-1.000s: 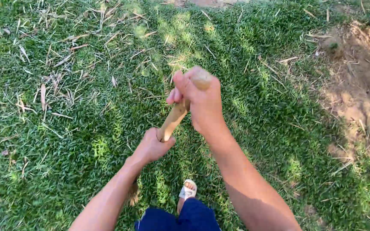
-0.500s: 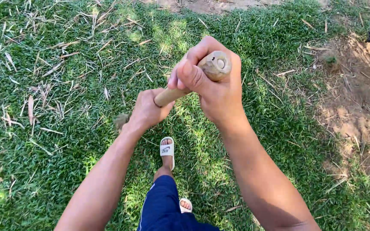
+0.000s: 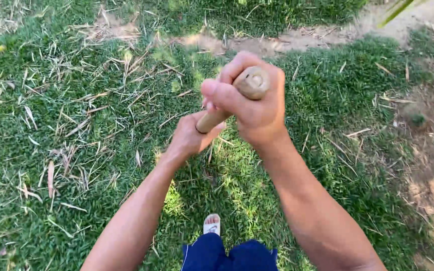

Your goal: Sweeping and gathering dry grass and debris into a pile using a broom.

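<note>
both fists clamped on the wooden handle (image 3: 216,114) at frame centre, right hand (image 3: 254,103) capping its top end, left hand (image 3: 189,136) lower at 7 o'clock, mid-stroke over the grass (image 3: 76,150); next move probably needs a firm pull back.

Single view only, so I have no second camera to compare against. My head-worn camera looks steeply down from standing height, close on both hands and a wooden handle (image 3: 227,103), with grass (image 3: 76,150) and one sandalled foot (image 3: 211,224) below.
</note>
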